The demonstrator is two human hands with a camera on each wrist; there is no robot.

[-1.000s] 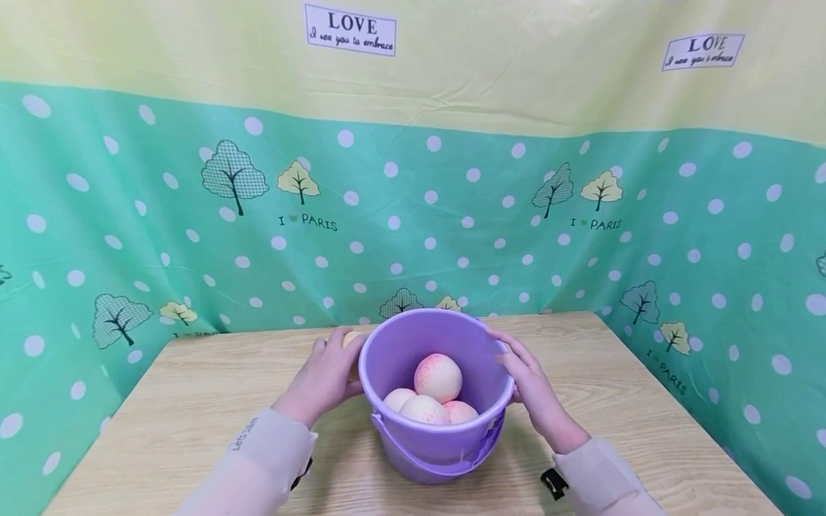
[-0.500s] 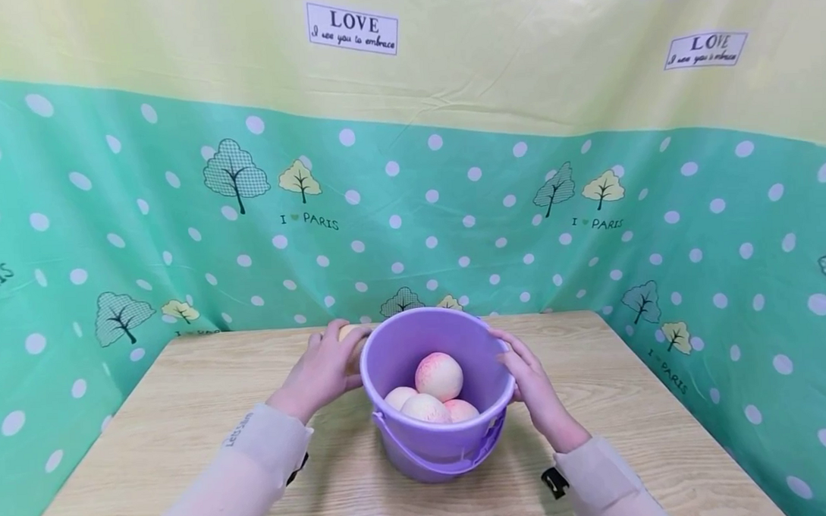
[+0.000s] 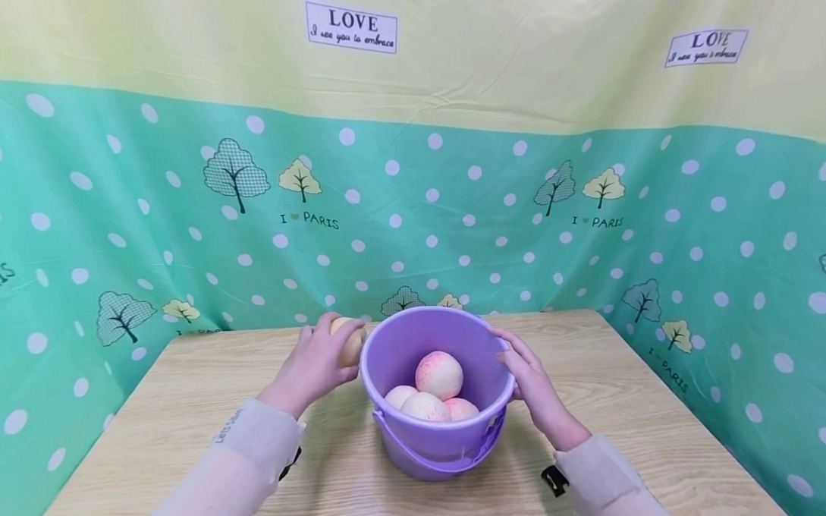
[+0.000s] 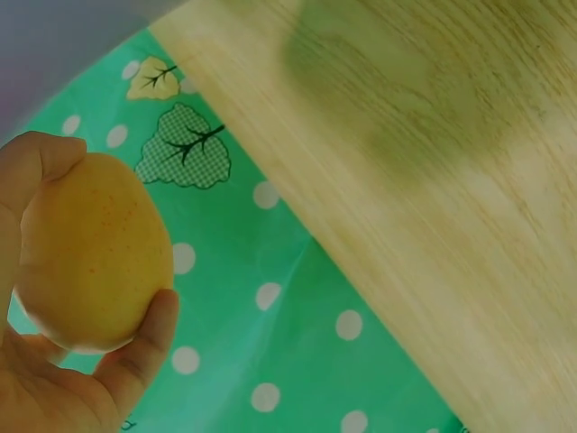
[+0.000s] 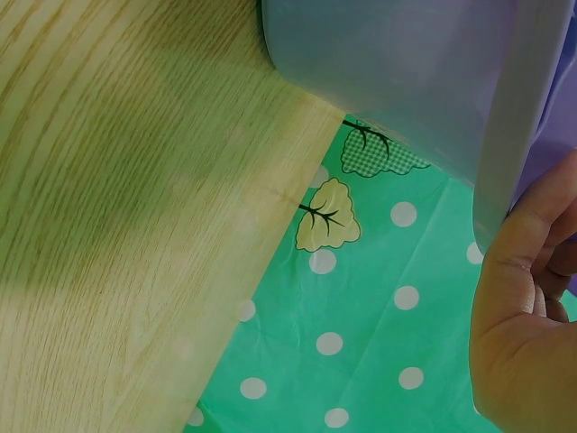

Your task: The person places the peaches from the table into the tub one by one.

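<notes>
A purple bucket (image 3: 432, 333) stands upright on the wooden table, its handle hanging down at the front. Several cream peaches with pink blush (image 3: 439, 375) lie inside it. My left hand (image 3: 306, 374) holds a yellow mango (image 3: 348, 341) just outside the bucket's left rim. In the left wrist view, thumb and fingers curl round the speckled, oval mango (image 4: 97, 253). My right hand (image 3: 539, 394) grips the bucket's right rim. The right wrist view shows bent fingers (image 5: 523, 280) at the rim; part of that hand is cut off by the frame edge.
The light wooden table (image 3: 207, 417) reaches back to a green polka-dot cloth (image 3: 358, 245) with printed trees, which also hangs along both sides. A black strap (image 3: 554, 481) shows at the right wrist.
My left hand has moved a little left and away from the bucket with the mango, so more of the mango shows. The right hand and the bucket have stayed in place.
</notes>
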